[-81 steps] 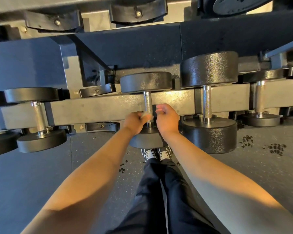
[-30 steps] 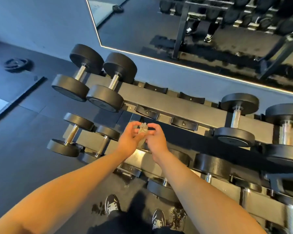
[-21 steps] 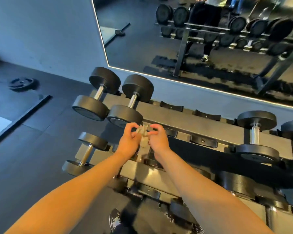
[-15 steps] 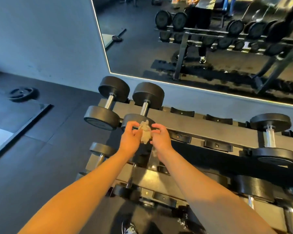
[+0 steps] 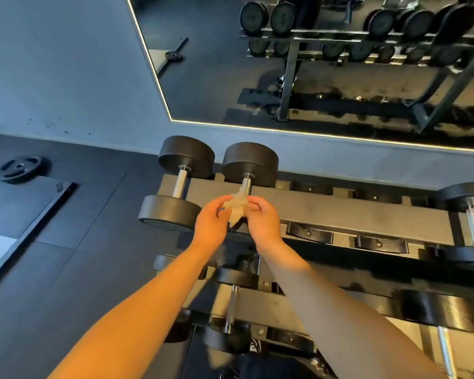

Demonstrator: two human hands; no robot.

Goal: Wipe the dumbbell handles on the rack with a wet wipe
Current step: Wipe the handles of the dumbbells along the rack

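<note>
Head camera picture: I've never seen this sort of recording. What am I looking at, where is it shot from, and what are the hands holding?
There is no machine here. A person wears a camera on the head, so you look forward and down along both bare arms. The left hand and right hand together pinch a crumpled wet wipe between their fingertips. Below them stands a dark dumbbell rack against a wall with a mirror. The wipe sits in front of the handle of the second dumbbell on the upper rail; whether it touches the handle cannot be told. Beside it lies another dumbbell. A weight plate rests on the floor at left.
</note>
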